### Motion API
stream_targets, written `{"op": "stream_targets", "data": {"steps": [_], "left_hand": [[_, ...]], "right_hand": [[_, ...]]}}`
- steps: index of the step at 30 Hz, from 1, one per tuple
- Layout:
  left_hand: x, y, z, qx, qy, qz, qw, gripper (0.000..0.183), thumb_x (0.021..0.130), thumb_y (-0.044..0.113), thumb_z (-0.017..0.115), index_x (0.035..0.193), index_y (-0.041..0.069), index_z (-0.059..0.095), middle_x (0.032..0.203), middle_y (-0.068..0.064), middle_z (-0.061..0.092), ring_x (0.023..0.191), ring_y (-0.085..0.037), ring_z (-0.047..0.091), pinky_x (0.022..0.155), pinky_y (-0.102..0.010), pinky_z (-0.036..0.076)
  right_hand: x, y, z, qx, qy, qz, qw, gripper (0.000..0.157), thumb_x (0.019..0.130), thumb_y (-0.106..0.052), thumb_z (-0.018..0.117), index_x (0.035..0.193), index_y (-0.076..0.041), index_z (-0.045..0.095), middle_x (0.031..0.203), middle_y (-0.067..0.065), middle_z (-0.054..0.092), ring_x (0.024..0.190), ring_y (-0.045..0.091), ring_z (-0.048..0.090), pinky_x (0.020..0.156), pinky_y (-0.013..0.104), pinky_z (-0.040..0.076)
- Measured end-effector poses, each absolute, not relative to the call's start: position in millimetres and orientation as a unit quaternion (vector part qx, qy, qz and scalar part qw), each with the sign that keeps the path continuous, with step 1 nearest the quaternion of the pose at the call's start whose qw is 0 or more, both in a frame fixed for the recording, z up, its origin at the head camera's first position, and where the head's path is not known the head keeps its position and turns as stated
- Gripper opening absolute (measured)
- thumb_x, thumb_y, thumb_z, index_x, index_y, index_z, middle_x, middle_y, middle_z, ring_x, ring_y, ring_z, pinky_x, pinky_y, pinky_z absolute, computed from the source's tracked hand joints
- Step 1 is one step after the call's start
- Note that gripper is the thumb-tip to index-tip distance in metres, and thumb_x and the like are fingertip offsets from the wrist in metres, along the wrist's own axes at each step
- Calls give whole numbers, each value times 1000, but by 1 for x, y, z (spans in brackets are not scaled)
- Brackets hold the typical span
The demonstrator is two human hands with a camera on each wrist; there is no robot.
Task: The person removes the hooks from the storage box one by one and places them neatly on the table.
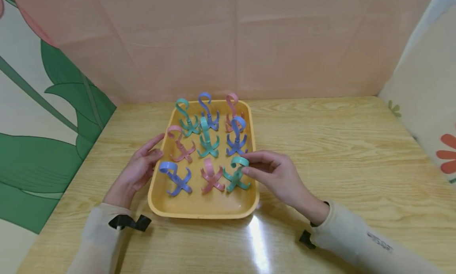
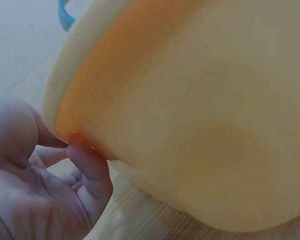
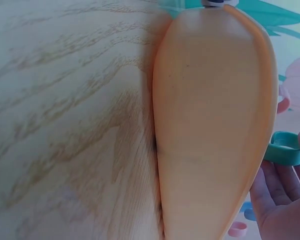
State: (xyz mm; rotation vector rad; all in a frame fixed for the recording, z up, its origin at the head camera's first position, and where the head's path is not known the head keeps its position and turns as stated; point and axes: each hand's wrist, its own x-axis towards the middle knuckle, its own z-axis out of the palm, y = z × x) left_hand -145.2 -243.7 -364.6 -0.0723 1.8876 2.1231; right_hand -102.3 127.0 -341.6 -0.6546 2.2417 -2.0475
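In the head view, a yellow tray [image 1: 203, 210] holds three rows of three plastic claw hooks, each with a curled top and several upturned prongs. My right hand [image 1: 279, 177] reaches over the tray's right rim and pinches the curl of the green claw hook [image 1: 236, 179] at the near right. That green curl [image 3: 285, 156] also shows between thumb and fingers in the right wrist view. My left hand [image 1: 140, 169] touches the outer left side of the tray, fingers loosely bent. Beside the green hook stand a pink claw hook [image 1: 212, 180] and a blue claw hook [image 1: 180, 183].
The tray sits on a wooden table [image 1: 338, 147] close to the pink sheet [image 1: 235, 44] at the back. Behind the near row are a pink hook [image 1: 184, 152], a green hook [image 1: 208, 146] and a blue hook [image 1: 236, 143]. Printed panels flank both sides.
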Motion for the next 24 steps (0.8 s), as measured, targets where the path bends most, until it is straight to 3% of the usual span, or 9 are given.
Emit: {"op": "stream_targets", "data": {"steps": [24], "left_hand": [[-144,-243,-363,-25,660,737,147,59,107,9,46,161,18,25,93,-3,58,73,-9,63,60,-24,56]], "right_hand": [[-102,125,-332,-214,727,-652,-3,19,89,2,74,108,2,74,104,11,74,88,21,71,77,33,60]]}}
